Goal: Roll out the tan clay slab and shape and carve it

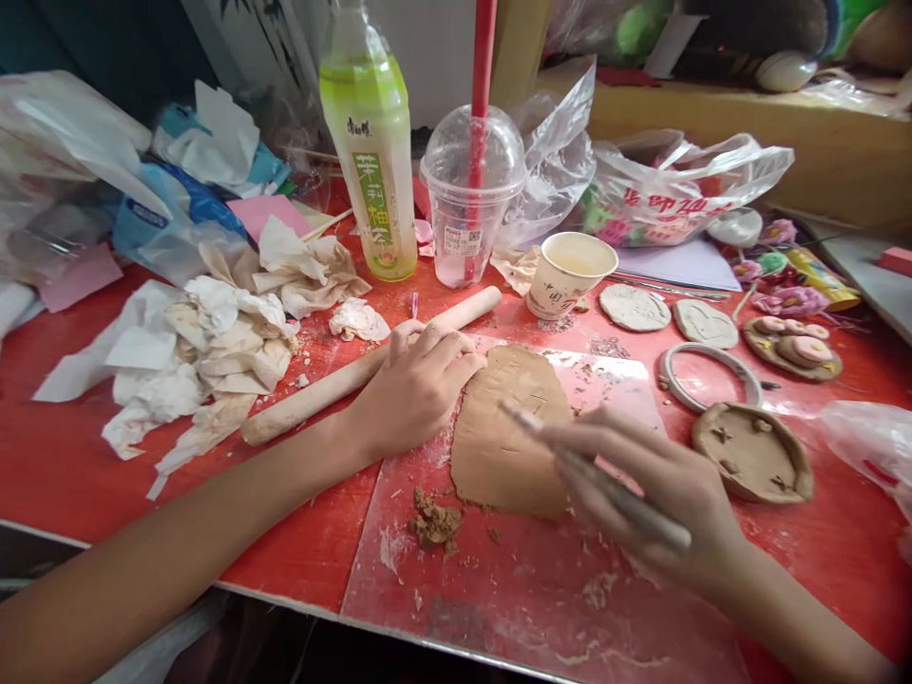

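Note:
A flattened slab of brown clay [513, 446] with a few scored lines lies on a clear plastic sheet [442, 589]. In my right hand [655, 494] is a slim, grey-handled clay tool [634, 508], blurred, its tip over the slab's upper middle. My left hand [420, 380] rests palm down at the slab's left edge, fingers bent and a little apart. Its fingers lie against a wooden rolling pin [320, 394], which runs diagonally behind the hand. Crumbly clay scraps [433, 522] sit just below the slab's left corner.
Crumpled tissues [214, 351] cover the left side. Behind stand a tea bottle [370, 171], a domed plastic cup [463, 218] and a paper cup [570, 271]. To the right lie a tape ring [712, 370], a shallow clay dish [751, 451] and pale clay discs [634, 307].

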Action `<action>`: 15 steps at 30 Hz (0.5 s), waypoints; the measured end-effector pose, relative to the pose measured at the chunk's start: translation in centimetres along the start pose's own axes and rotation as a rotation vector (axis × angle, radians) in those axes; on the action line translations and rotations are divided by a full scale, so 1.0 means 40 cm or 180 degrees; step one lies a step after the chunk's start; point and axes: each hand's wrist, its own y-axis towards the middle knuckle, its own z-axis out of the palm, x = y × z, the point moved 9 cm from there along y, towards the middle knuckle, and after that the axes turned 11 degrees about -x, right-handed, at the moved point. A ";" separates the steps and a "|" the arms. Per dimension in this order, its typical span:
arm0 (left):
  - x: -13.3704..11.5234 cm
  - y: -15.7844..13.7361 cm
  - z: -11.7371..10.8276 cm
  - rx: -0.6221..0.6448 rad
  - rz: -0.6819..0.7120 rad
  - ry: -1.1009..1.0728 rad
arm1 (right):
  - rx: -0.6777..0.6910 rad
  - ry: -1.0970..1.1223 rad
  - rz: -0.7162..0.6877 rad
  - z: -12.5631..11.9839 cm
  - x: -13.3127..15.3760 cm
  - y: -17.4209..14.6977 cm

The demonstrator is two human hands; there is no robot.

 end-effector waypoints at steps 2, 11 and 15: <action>-0.001 0.000 -0.001 -0.0006 0.0002 0.0007 | -0.0261 -0.0424 0.0272 -0.017 -0.049 0.005; -0.002 -0.001 0.001 0.0057 -0.0005 -0.0067 | 0.0767 0.0187 -0.0720 0.061 0.064 -0.031; -0.002 -0.002 0.001 0.0057 -0.0003 -0.0047 | 0.0423 0.0307 -0.0377 0.029 0.046 -0.008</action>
